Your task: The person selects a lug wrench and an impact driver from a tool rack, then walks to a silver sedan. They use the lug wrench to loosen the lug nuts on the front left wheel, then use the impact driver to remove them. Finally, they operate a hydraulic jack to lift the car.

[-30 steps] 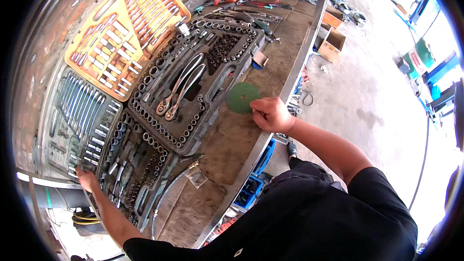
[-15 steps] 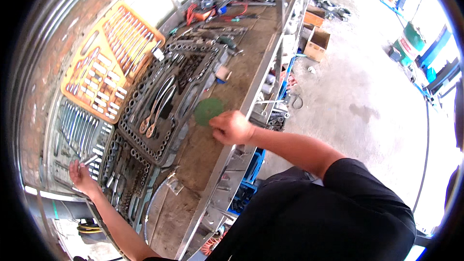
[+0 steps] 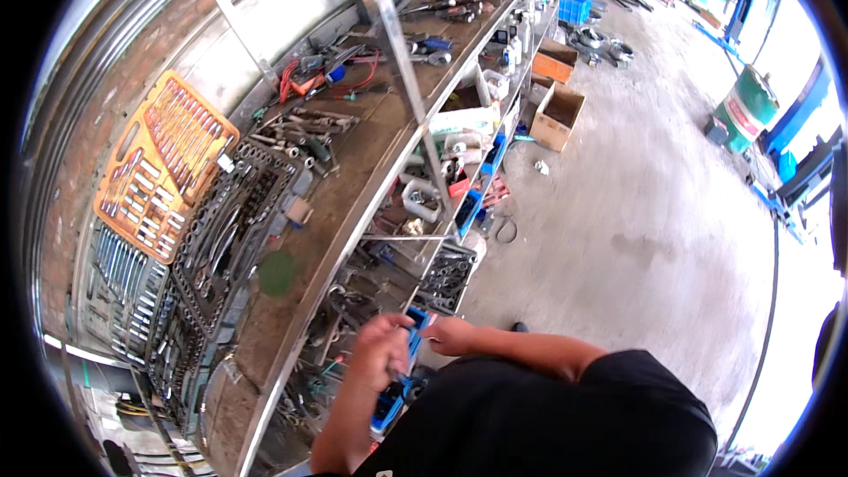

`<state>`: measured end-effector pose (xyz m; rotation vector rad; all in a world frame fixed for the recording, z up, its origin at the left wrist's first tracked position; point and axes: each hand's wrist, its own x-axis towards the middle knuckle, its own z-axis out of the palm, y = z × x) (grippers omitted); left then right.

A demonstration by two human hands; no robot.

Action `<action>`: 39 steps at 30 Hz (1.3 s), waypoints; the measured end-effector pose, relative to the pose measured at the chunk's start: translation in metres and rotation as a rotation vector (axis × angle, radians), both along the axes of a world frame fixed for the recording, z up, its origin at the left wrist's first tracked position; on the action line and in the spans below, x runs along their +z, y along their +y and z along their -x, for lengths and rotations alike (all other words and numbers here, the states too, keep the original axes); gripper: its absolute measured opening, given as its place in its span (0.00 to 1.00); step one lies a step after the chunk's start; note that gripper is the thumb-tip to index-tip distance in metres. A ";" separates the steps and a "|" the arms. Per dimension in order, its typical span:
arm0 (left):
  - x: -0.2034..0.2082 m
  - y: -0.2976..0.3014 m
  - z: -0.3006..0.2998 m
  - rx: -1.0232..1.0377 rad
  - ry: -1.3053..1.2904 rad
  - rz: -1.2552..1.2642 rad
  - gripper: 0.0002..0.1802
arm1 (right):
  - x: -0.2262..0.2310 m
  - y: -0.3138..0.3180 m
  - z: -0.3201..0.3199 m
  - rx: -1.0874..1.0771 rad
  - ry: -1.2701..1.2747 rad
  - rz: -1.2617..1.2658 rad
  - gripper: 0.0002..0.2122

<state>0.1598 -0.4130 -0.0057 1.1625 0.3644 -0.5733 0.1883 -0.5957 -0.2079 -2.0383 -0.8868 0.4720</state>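
My left hand is closed in front of my body, just past the bench edge. Something small and dark shows below its fingers, too hidden to name. Close beside it, my right hand has its fingers pressed together, pointing toward the left one; whatever they hold, if anything, cannot be made out. Blue bins lie below and behind the hands. On the bench to the left, a black socket set case lies open beside an orange tray of wrenches and sockets and a grey wrench tray.
A green disc lies on the brown bench top. A metal post rises at the bench edge, above shelves of parts. Cardboard boxes and a green drum stand on the concrete floor.
My left hand has come away from the grey wrench tray, where a shiny metal piece was at its fingers. My right hand has left the bench edge. Both are now together before my body.
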 end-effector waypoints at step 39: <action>-0.105 -0.342 -0.465 0.159 -0.005 0.122 0.20 | -0.008 -0.370 -0.503 -0.259 0.362 0.003 0.18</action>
